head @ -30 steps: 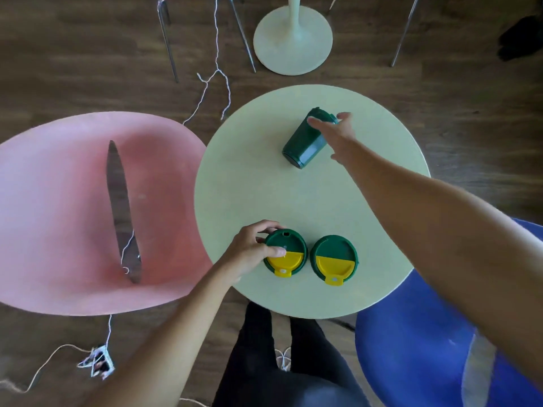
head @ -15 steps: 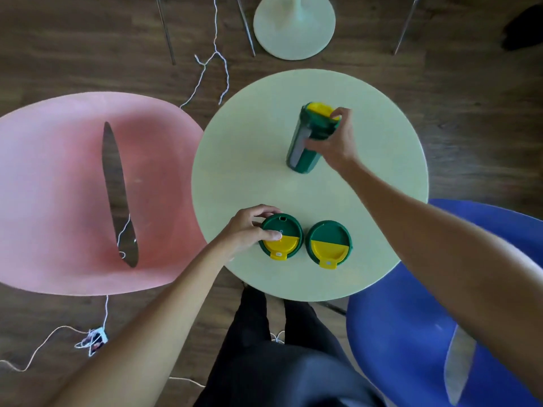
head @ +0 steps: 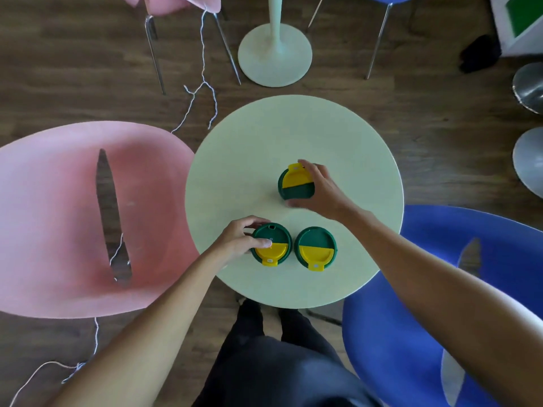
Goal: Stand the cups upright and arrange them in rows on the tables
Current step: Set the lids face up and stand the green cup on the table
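Three dark green cups with green-and-yellow lids stand upright on a round pale green table (head: 235, 160). The far cup (head: 295, 183) is near the table's middle, and my right hand (head: 320, 189) wraps around its right side. Two cups stand side by side near the front edge. My left hand (head: 239, 240) grips the left one (head: 271, 243), thumb on its lid. The right front cup (head: 316, 248) stands free, close beside it.
A pink chair (head: 58, 218) sits left of the table and a blue chair (head: 440, 304) at the right front. A second table's pedestal base (head: 274, 54) and chair legs stand beyond. White cord (head: 202, 83) trails over the wooden floor. My legs are below the table's front edge.
My right hand has tipped the far cup from lying on its side to upright and drawn it closer to the table's middle. My left hand stays on the front left cup.
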`<state>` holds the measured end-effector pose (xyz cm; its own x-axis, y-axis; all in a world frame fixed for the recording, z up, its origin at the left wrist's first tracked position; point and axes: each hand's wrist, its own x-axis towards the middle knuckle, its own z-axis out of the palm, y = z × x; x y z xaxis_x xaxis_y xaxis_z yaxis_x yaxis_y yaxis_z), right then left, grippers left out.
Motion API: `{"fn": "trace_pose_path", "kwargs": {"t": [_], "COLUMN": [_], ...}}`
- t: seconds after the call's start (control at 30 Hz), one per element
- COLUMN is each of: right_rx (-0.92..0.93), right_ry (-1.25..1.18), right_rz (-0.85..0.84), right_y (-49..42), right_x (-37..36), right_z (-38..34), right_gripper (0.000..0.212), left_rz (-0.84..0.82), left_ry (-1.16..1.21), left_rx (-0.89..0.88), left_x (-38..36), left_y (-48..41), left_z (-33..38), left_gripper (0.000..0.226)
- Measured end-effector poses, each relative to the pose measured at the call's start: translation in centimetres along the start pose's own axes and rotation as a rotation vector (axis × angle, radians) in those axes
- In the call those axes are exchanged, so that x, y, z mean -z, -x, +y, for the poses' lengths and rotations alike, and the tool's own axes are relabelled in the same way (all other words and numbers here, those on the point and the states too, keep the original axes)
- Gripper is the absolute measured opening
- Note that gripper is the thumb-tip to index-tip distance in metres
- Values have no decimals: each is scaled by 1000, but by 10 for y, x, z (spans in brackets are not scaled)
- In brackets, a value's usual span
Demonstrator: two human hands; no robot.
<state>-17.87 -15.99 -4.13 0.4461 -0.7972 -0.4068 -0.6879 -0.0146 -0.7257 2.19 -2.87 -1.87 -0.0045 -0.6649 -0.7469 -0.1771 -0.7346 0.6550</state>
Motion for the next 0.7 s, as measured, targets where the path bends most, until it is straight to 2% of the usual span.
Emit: {"fn": "trace_pose_path", "kwargs": {"t": [0.1,0.2,0.3,0.5,0.7], "right_rx": [32,31,8,30,17], "right_ry": [62,170,269,251,238], "right_rz": [-59,-198,-288,-244,-273], "right_y": [-15,-29,-34,-23,-12], "right_x": [17,30,36,34,30], "right_z": [-9,-21,-31,-29,-23], "right_gripper": [72,71,60,56,57], "left_rz": [-8,-11,-14,-21,11], "left_ry": [6,0,11,44,67], "left_rx": [-2,-13,-23,-12,10], "left_x": [1,1,1,2,1], "left_y": [-1,-2,-3,-5,-7], "left_z": [-2,-4,-6,-7,-11], "left_gripper": [40,43,44,43,40]}}
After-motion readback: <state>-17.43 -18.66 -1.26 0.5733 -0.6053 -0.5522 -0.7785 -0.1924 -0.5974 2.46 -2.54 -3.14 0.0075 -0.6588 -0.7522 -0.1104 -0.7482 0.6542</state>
